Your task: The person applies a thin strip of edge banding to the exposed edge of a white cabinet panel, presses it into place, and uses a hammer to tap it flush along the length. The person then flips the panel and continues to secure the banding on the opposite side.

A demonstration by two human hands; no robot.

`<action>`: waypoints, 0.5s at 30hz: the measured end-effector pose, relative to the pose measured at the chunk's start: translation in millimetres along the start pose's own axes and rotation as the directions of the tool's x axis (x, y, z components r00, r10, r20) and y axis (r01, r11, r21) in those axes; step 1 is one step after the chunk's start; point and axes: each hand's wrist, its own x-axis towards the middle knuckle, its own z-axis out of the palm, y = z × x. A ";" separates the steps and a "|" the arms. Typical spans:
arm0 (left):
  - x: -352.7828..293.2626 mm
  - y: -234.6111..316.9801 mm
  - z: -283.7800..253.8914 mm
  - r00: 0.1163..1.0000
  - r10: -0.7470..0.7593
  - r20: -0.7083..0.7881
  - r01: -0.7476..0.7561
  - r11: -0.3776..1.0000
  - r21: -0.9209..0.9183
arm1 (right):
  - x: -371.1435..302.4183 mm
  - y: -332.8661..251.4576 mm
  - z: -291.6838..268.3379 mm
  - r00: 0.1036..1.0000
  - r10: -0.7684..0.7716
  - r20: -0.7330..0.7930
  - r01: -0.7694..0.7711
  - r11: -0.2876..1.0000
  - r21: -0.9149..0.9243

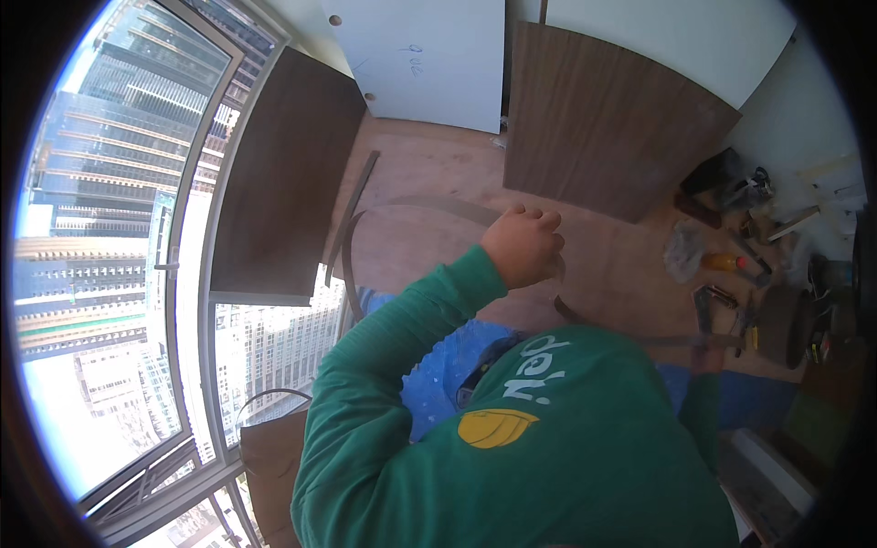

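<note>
While the person's left hand [523, 245] is raised in front of the chest, its fingers are curled tightly into a fist around a long, thin brown strip [416, 201]. From that fist the strip arches away to the left above the floor [429, 251], then bends down in a wide loop toward the forearm of the green sweatshirt [548, 429]. Over on the other side, the right hand [706, 357] is dim and blurred, next to a straight stretch of similar strip that reaches toward a dark brown roll [786, 324]; whether its fingers are closed on that stretch cannot be told. Beneath the raised arm lies a blue sheet [448, 352], partly covered by the sleeve and the body. Near the right hand, a bottle [722, 262] with yellow-orange contents lies beside a clear plastic bag [683, 254], and hand tools [722, 295] are scattered close by, too small to make out well. Farther off, a wood-grain panel [603, 119] stands beside a white panel [425, 64] with handwriting on it. To the left, a dark brown board [283, 183] leans by the window frame [189, 169], with tall buildings [105, 173] outside.
</note>
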 end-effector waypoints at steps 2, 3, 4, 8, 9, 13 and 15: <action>6.5 4.7 -13.7 0.992 0.070 -0.100 -0.080 0.992 -0.096 | 33.2 3.9 -38.2 0.987 -0.089 0.131 0.108 0.984 -0.145; 13.3 3.3 -16.9 0.979 0.110 -0.172 -0.133 0.982 -0.131 | 45.1 4.6 -62.8 0.962 -0.172 0.213 0.234 0.921 -0.312; 22.6 -1.2 -17.1 0.959 0.155 -0.238 -0.198 0.965 -0.170 | 49.4 6.3 -89.0 0.934 -0.233 0.271 0.335 0.837 -0.434; 29.0 9.1 -45.5 0.935 0.131 -0.330 -0.202 0.960 -0.193 | 43.5 19.7 -39.4 0.942 -0.251 0.222 0.332 0.797 -0.505; 29.8 11.2 -53.5 0.933 0.129 -0.337 -0.208 0.955 -0.210 | 38.7 17.1 -29.3 0.951 -0.246 0.187 0.308 0.815 -0.491; 28.6 25.7 -84.3 0.908 0.119 -0.401 -0.238 0.936 -0.261 | 3.1 10.8 5.8 0.996 -0.017 0.091 0.025 0.997 -0.080; 31.8 32.3 -97.2 0.886 0.141 -0.441 -0.289 0.913 -0.289 | -6.9 7.5 10.3 0.991 -0.020 0.134 0.014 0.999 0.043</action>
